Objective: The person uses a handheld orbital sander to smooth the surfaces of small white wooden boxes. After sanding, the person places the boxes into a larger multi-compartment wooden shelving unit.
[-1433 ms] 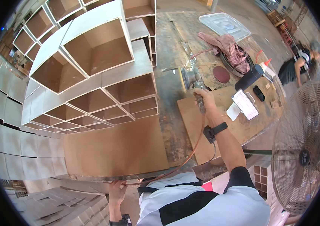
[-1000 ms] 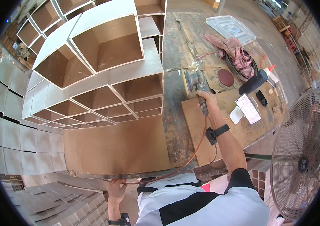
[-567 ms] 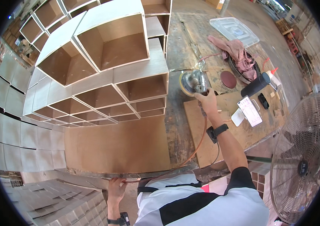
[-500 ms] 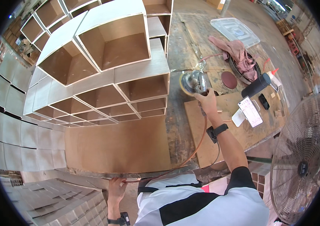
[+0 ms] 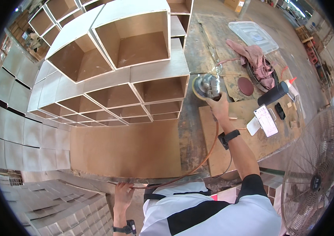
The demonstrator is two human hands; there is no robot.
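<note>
Head view: my right hand (image 5: pixel 219 107) is clamped on the sander (image 5: pixel 206 85), lifted at the table (image 5: pixel 198 51) edge beside the stacked wooden boxes (image 5: pixel 135 59). The sander sits beyond my knuckles, pad tilted. Risk: its hose (image 5: pixel 198 165) may snag or the pad may gouge a box. My left hand (image 5: pixel 123 194) is curled over the hose at the near edge.

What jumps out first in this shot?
The stack of open wooden boxes fills the upper left, on the bench's far side. Just right of it, the right hand holds a round sander lifted near the boxes' edge, an orange hose trailing back to the left hand at the bench's near edge. A big wire-cage fan stands at lower right.
</note>
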